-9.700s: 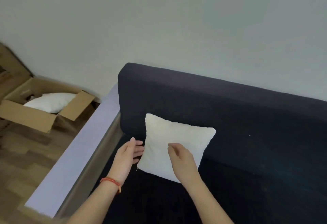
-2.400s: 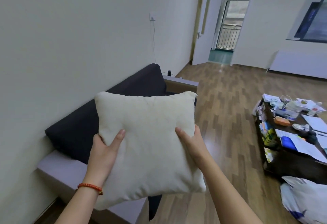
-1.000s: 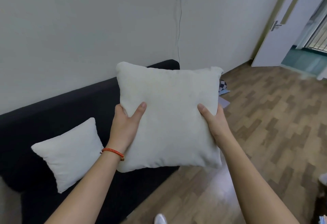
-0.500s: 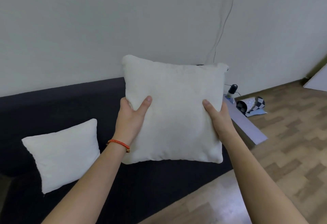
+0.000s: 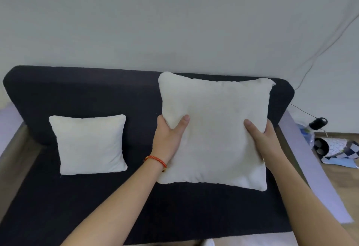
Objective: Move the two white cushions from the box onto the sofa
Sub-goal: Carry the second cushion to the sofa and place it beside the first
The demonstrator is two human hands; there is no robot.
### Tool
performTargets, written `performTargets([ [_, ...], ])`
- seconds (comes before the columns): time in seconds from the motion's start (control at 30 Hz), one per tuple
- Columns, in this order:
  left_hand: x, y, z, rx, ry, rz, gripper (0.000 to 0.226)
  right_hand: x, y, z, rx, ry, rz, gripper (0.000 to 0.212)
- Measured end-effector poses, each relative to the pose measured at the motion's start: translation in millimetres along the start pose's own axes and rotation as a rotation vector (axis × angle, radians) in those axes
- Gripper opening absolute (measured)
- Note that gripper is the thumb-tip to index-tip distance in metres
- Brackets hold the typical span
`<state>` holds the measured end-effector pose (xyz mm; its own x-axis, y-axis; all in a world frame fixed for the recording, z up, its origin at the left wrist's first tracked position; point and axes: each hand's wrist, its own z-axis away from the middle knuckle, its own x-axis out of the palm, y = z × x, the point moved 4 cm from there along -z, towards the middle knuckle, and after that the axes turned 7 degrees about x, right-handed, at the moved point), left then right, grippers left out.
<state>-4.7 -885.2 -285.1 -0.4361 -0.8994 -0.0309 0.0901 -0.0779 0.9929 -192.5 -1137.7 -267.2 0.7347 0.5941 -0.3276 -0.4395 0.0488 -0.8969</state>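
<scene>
I face a dark sofa [image 5: 81, 203] against a pale wall. One white cushion [image 5: 89, 144] leans upright against the backrest on the left half of the seat. A second white cushion [image 5: 213, 129] is held upright over the right half of the sofa, in front of the backrest. My left hand [image 5: 169, 138] grips its left edge, thumb on the front. My right hand [image 5: 262, 138] grips its right edge the same way. Whether its lower edge touches the seat I cannot tell. The box is out of view.
Pale lavender armrests [image 5: 314, 168] flank the sofa on both sides. Right of the sofa, on the wooden floor [image 5: 345, 191], lie a checkered roll [image 5: 338, 150] and a small black device [image 5: 318, 123] with a cable running up the wall.
The view has swung to face the sofa squarely. The held cushion has come lower and closer to the backrest, over the right half of the seat. The other cushion has stayed put.
</scene>
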Motion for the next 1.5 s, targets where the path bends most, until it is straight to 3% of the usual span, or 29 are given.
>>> performTargets([
  [0.1, 28, -33, -10, -0.035, 0.008, 0.005, 0.069, -5, 27, -40, 0.065, -0.057, 0.024, 0.110],
  [0.3, 87, -118, -30, -0.102, 0.045, -0.008, 0.057, -9, 112, -117, 0.214, -0.172, 0.049, 0.120],
  [0.53, 116, -214, -54, -0.134, 0.088, -0.076, 0.051, 15, 191, -174, 0.268, -0.347, 0.059, 0.108],
  [0.77, 110, -302, -101, -0.163, 0.111, -0.135, 0.060, 67, 251, -231, 0.287, -0.371, 0.008, 0.108],
  [0.9, 93, -335, -126, -0.155, 0.118, -0.181, 0.053, 103, 273, -253, 0.294, -0.387, 0.017, 0.106],
  [1.23, 83, -388, -163, -0.170, 0.031, -0.243, 0.086, 147, 317, -280, 0.180, -0.299, -0.004, 0.083],
  [1.33, 88, -386, -149, -0.080, 0.165, -0.203, 0.081, 146, 318, -274, 0.135, -0.190, 0.007, 0.102],
  [1.4, 97, -379, -123, -0.016, 0.310, -0.323, 0.080, 136, 316, -252, 0.107, -0.045, 0.097, 0.121],
  [1.43, 104, -374, -109, 0.041, 0.366, -0.475, 0.076, 131, 313, -238, 0.019, 0.050, 0.196, 0.117],
  [1.5, 125, -366, -90, 0.296, 0.348, -0.826, 0.073, 137, 303, -203, -0.423, 0.205, 0.453, 0.084],
])
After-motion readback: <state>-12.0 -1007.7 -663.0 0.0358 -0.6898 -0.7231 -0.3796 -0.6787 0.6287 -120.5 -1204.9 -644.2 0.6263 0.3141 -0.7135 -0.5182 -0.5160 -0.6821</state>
